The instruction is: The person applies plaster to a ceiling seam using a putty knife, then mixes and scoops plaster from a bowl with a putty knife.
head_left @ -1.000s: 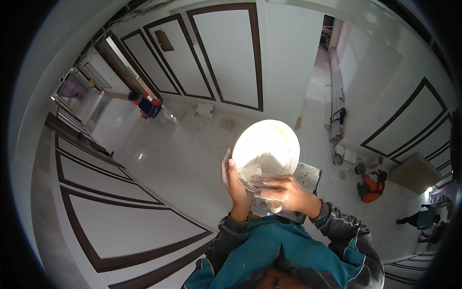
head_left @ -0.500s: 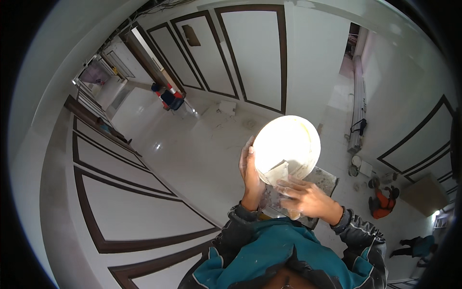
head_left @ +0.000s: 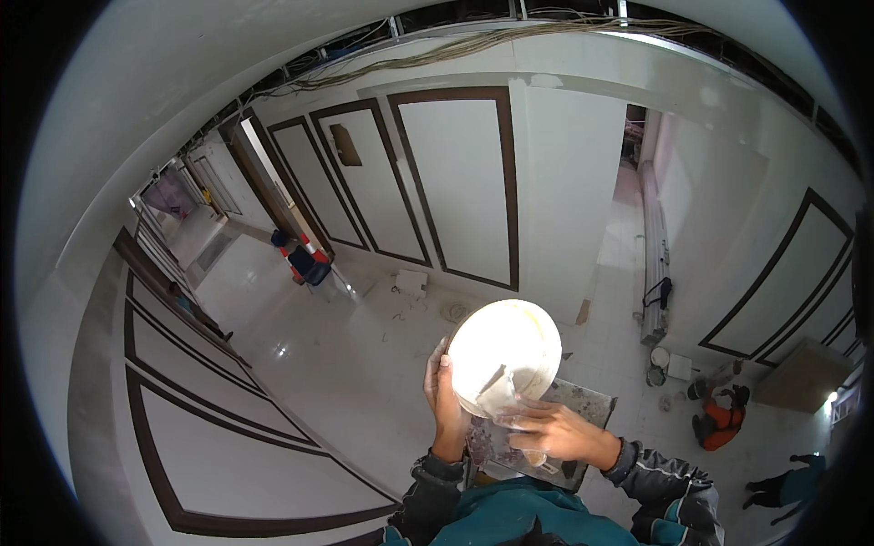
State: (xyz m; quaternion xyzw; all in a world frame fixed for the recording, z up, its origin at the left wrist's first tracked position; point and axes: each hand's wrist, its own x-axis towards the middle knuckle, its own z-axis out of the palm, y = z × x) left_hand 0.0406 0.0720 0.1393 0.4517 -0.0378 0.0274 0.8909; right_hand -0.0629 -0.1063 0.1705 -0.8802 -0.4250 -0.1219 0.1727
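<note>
My left hand (head_left: 443, 400) is closed round the left side of a round white tub (head_left: 510, 341), thumb up along its rim. The tub is tilted so its bright inside faces me; glare hides what it contains. In my right hand (head_left: 560, 431) is a putty knife (head_left: 496, 393), gripped at the tub's near edge. Its pale, smeared blade lies over the lower rim, and the end of a brownish handle shows below my fingers. Both hands carry whitish smears. Beneath them is a stained, paint-spotted platform (head_left: 583, 405).
A dark chair (head_left: 311, 266) stands beside red-and-white striped objects at the far left. Long metal profiles (head_left: 655, 264) lie along the right opening. Small buckets (head_left: 655, 375) are near a crouching person in orange (head_left: 722, 419). Another person (head_left: 790, 482) is at lower right. Brown-framed panels (head_left: 460, 182) line the walls.
My view has tilted up, so the tub and both hands sit lower in the picture and more ceiling cabling shows. The putty knife stays at the tub's near rim.
</note>
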